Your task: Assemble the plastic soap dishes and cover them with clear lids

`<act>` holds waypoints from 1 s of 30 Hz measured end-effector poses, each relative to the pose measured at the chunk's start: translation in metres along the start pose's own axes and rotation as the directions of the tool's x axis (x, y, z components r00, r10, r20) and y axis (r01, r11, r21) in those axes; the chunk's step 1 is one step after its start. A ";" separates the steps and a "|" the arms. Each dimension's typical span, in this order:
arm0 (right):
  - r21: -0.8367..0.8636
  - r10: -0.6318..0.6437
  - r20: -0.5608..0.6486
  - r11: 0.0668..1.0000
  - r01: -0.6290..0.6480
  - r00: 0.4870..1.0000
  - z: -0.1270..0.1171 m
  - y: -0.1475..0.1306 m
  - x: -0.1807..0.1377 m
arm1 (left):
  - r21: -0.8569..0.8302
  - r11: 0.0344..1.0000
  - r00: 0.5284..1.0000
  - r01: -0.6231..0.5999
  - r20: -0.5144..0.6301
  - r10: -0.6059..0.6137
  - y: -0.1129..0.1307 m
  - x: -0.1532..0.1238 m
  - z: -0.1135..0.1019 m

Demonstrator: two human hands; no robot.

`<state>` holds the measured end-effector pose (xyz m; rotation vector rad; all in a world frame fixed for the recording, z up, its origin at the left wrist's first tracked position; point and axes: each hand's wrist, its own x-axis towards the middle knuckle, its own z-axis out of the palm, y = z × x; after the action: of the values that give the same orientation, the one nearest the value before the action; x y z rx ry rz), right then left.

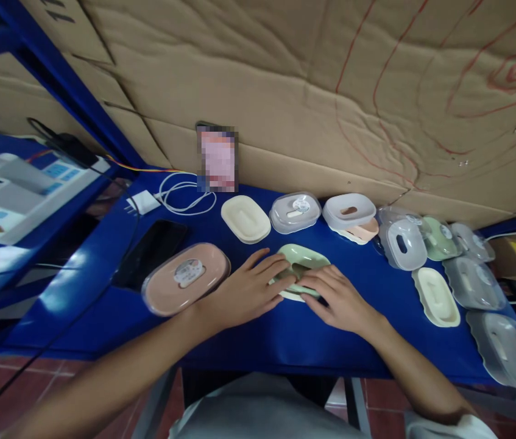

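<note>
A light green oval soap dish tray [307, 253] with a slot sits over a cream dish base [292, 296] in front of me. My left hand [251, 289] grips its left edge with bent fingers, partly covering it. On the opposite side, my right hand [337, 296] has its fingers curled over the right edge. How far the tray is seated in the base is hidden under my fingers. Beside my left forearm lies a pink soap dish [187, 277] with a clear cover and a round label.
Behind my hands are a cream dish [245, 218], a covered soap dish [295, 212] and a grey tray [349, 210]. Several more dishes, including a cream one [437, 297], line the right. A dark phone [152, 253], a white charger [143, 202] and another phone [218, 160] are left.
</note>
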<state>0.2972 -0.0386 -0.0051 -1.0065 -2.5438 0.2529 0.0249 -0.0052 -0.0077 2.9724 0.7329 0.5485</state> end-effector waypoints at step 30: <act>-0.311 0.477 -0.597 0.603 -0.734 0.645 -0.059 0.146 -0.073 | 0.044 0.997 0.997 0.057 0.042 -0.059 0.004 -0.001 0.004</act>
<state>0.4608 0.0182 -0.0178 -1.9146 -1.7355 -0.5082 0.0272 -0.0087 -0.0114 2.9799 0.8349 0.4703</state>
